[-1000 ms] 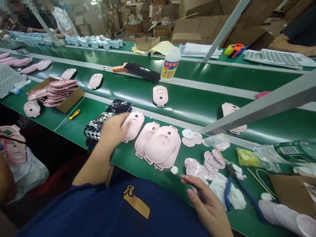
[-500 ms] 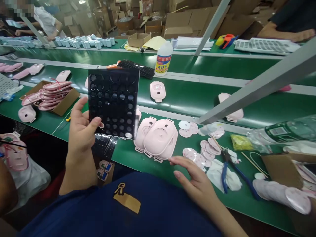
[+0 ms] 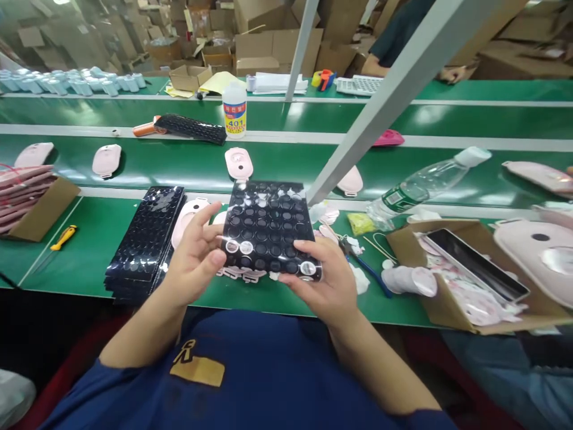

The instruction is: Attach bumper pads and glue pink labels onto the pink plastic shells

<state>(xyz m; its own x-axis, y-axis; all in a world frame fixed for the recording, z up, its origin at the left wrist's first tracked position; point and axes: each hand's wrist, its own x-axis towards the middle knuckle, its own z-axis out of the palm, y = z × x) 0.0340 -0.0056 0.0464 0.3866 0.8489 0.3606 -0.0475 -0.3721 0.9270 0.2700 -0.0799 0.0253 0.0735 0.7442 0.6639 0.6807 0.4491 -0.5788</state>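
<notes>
Both my hands hold one black sheet of round stickers point(image 3: 268, 227) flat above the near green table edge. My left hand point(image 3: 194, 254) grips its left side, thumb on top. My right hand point(image 3: 324, 283) pinches the sheet's lower right corner. A few clear round stickers sit along the sheet's near row. Pink plastic shells point(image 3: 190, 218) lie on the table just under and behind the sheet, mostly hidden by it. A stack of similar black sheets point(image 3: 145, 239) lies to the left of my left hand.
A glue bottle point(image 3: 234, 116) stands on the far lane, a pink shell point(image 3: 239, 162) on the belt. A water bottle point(image 3: 421, 185) lies right, beside a cardboard box of parts point(image 3: 474, 280). Blue pliers point(image 3: 364, 266), a yellow screwdriver point(image 3: 63, 237), a slanted metal bar point(image 3: 380, 101).
The view swung right. The black sheet came down from upright in my left hand to flat in front of me, and my right hand left the table and took hold of its corner.
</notes>
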